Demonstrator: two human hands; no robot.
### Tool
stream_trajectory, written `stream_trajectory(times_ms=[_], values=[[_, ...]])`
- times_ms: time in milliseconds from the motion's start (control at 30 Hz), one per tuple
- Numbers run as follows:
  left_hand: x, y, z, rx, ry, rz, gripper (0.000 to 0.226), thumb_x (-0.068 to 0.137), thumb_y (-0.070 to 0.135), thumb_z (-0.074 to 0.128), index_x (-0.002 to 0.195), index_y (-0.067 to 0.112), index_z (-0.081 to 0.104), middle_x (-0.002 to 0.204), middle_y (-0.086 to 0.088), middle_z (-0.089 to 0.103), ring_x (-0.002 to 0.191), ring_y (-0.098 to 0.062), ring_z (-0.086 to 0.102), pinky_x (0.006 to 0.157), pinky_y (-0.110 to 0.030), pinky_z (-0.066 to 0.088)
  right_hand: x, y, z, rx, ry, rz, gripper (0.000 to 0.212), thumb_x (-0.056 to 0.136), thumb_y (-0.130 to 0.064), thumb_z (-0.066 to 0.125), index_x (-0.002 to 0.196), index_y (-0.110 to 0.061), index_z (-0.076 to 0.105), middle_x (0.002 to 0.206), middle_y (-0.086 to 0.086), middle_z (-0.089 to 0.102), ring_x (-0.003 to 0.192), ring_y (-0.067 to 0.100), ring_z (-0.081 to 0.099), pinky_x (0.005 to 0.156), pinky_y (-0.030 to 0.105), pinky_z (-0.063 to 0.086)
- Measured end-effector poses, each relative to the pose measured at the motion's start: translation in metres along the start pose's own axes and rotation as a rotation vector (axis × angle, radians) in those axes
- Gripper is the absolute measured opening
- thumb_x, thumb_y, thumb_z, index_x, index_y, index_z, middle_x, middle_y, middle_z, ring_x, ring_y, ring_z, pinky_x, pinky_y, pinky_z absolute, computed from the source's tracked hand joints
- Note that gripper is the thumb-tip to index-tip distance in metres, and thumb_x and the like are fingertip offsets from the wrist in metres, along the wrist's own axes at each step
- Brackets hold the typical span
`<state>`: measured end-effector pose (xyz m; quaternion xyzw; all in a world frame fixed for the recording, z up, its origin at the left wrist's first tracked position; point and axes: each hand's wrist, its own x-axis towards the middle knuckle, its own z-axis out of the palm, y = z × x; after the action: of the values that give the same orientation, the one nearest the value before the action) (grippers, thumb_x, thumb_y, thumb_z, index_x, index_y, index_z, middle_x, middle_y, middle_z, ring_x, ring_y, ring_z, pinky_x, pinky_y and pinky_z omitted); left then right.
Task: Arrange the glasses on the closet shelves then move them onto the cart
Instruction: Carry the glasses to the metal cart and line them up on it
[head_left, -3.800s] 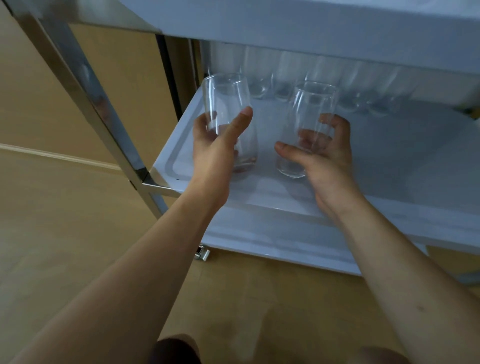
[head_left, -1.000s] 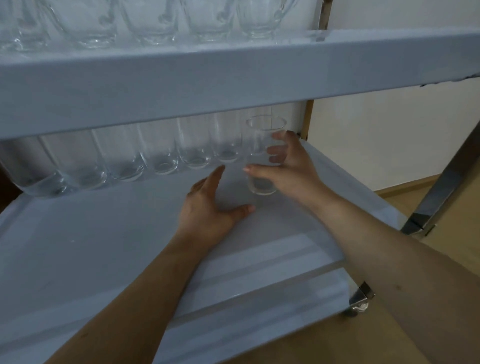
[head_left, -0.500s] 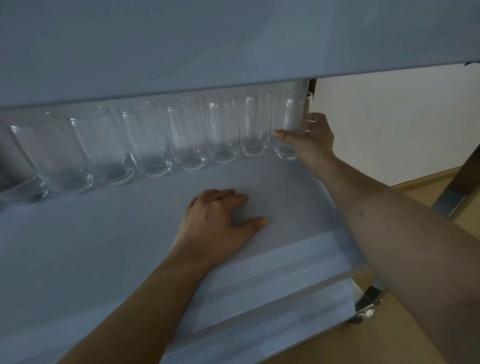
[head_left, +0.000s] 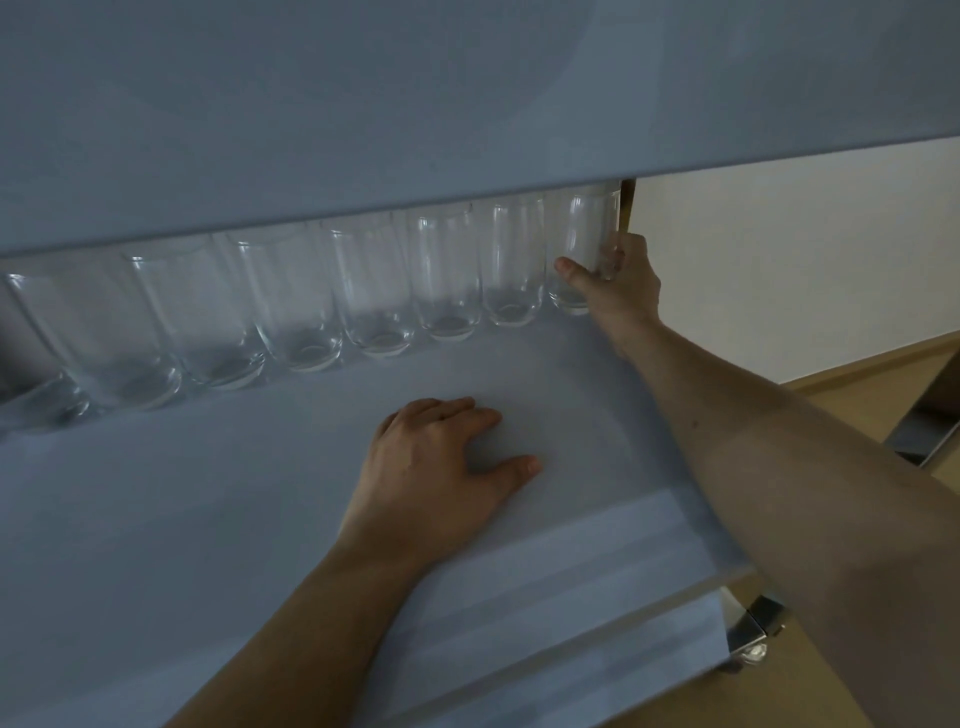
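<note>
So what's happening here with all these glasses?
A person is lining up clear glasses along the back of a white cart shelf. The right hand grips the end glass at the right end of the row of glasses, seemingly setting it beside its neighbour. The left hand rests flat on the shelf in front, holding nothing. Another shelf hangs right above and hides the rims.

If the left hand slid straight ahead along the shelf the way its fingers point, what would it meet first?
Probably the row of glasses at the back. The left hand lies flat on the cart shelf, fingers aimed up and slightly right, with bare shelf between. Which glass exactly is hard to judge.
</note>
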<state>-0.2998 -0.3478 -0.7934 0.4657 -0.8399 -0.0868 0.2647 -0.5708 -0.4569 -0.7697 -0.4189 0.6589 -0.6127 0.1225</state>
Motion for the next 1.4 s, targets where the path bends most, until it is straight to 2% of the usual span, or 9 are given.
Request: stream_trajectory(times_ms=[133, 500, 633, 733, 833, 967, 1167, 1300, 1400], values=[[0.0, 0.0, 0.0, -0.005, -0.008, -0.001, 0.084, 0.063, 0.084, 0.04, 0.12, 0.033, 0.074, 0.133, 0.006, 0.067, 0.129, -0.017, 0.056, 0.112, -0.036, 0.041, 0.0, 0.003, -0.001, -0.006, -0.022, -0.005, 0.071, 0.077, -0.047, 0.084, 0.133, -0.021, 0.051, 0.122, -0.003, 0.062, 0.107, 0.016, 0.061, 0.091, 0.028, 0.05], [0.001, 0.0, 0.0, -0.003, -0.01, 0.003, 0.083, 0.064, 0.084, 0.04, 0.12, 0.034, 0.074, 0.133, 0.007, 0.066, 0.129, -0.016, 0.055, 0.113, -0.035, 0.039, -0.003, 0.0, 0.0, -0.09, -0.053, -0.01, 0.068, 0.082, -0.054, 0.076, 0.136, -0.023, 0.051, 0.129, -0.001, 0.064, 0.116, 0.02, 0.062, 0.102, 0.038, 0.051], [0.001, -0.002, 0.002, 0.034, -0.004, 0.031, 0.075, 0.07, 0.08, 0.045, 0.116, 0.03, 0.076, 0.127, 0.0, 0.07, 0.123, -0.022, 0.061, 0.107, -0.043, 0.046, -0.012, -0.005, -0.003, -0.166, -0.053, 0.008, 0.073, 0.08, -0.053, 0.078, 0.139, -0.021, 0.047, 0.128, -0.002, 0.064, 0.117, 0.02, 0.061, 0.099, 0.029, 0.046], [0.003, -0.004, 0.007, 0.063, 0.007, 0.054, 0.068, 0.074, 0.075, 0.049, 0.111, 0.025, 0.078, 0.119, -0.005, 0.074, 0.114, -0.029, 0.066, 0.1, -0.049, 0.051, -0.027, -0.009, -0.011, -0.285, -0.086, 0.045, 0.08, 0.079, -0.056, 0.077, 0.14, -0.016, 0.046, 0.133, 0.005, 0.061, 0.125, 0.026, 0.056, 0.103, 0.036, 0.046], [0.002, -0.001, 0.006, 0.089, 0.014, 0.064, 0.067, 0.075, 0.072, 0.048, 0.107, 0.022, 0.077, 0.113, -0.003, 0.075, 0.108, -0.033, 0.067, 0.097, -0.048, 0.052, -0.05, -0.017, -0.025, -0.439, -0.129, 0.044, 0.076, 0.082, -0.056, 0.073, 0.139, -0.012, 0.047, 0.133, 0.012, 0.06, 0.125, 0.034, 0.055, 0.096, 0.035, 0.045], [0.001, 0.006, -0.002, 0.142, -0.05, 0.026, 0.078, 0.074, 0.077, 0.034, 0.116, 0.024, 0.074, 0.125, 0.0, 0.07, 0.12, -0.029, 0.059, 0.106, -0.043, 0.044, -0.092, -0.035, -0.051, -0.605, -0.26, -0.058, 0.076, 0.085, -0.049, 0.071, 0.148, -0.015, 0.044, 0.141, 0.015, 0.055, 0.131, 0.035, 0.051, 0.103, 0.037, 0.042], [0.0, 0.015, -0.013, 0.204, -0.128, -0.008, 0.087, 0.074, 0.077, 0.022, 0.126, 0.024, 0.067, 0.135, 0.0, 0.064, 0.128, -0.027, 0.053, 0.109, -0.041, 0.04, -0.146, -0.056, -0.094, -0.807, -0.427, -0.122, 0.074, 0.093, -0.055, 0.06, 0.153, -0.018, 0.037, 0.152, 0.011, 0.043, 0.138, 0.035, 0.04, 0.111, 0.041, 0.036], [-0.005, 0.034, -0.027, 0.324, -0.215, -0.06, 0.068, 0.092, 0.07, 0.032, 0.132, 0.022, 0.06, 0.137, -0.003, 0.059, 0.128, -0.03, 0.049, 0.107, -0.043, 0.038, -0.172, -0.059, -0.11, -0.785, -0.45, -0.096, 0.071, 0.093, -0.058, 0.056, 0.149, -0.016, 0.044, 0.15, 0.016, 0.045, 0.134, 0.04, 0.043, 0.11, 0.045, 0.04], [-0.012, 0.061, -0.037, 0.328, -0.316, -0.113, 0.064, 0.099, 0.063, 0.035, 0.146, 0.021, 0.046, 0.149, -0.008, 0.047, 0.138, -0.031, 0.039, 0.112, -0.045, 0.031, -0.194, -0.069, -0.119, -0.812, -0.507, -0.012, 0.07, 0.094, -0.054, 0.058, 0.147, -0.011, 0.047, 0.149, 0.022, 0.046, 0.135, 0.043, 0.042, 0.11, 0.046, 0.037]])
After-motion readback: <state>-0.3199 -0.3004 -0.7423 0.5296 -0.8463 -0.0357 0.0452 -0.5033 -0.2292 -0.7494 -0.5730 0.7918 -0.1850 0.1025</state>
